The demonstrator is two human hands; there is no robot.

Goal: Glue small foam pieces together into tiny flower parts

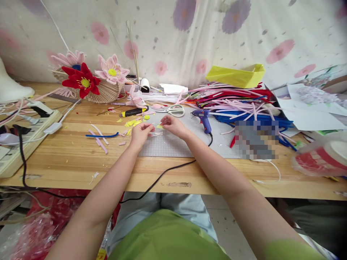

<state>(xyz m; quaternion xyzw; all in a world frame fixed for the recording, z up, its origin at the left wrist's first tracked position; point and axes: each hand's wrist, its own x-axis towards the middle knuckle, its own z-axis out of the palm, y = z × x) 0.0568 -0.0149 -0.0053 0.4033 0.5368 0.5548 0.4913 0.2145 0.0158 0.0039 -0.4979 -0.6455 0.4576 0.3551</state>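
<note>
A long wooden bench (81, 159) carries a grey gridded cutting mat (173, 144) and, at the right, a big heap of pink, red and blue fuzzy craft stems (238, 104). At the back left stand finished red and pink stem flowers (89, 77), so some blooms are done; the loose stems suggest more remain. A blue glue gun (204, 119) and white-handled scissors (175, 110) lie close by. Over the mat, the left hand (141, 133) and right hand (173, 124) each pinch an end of a small yellow fuzzy piece (159, 126), fingers nearly closed.
</note>
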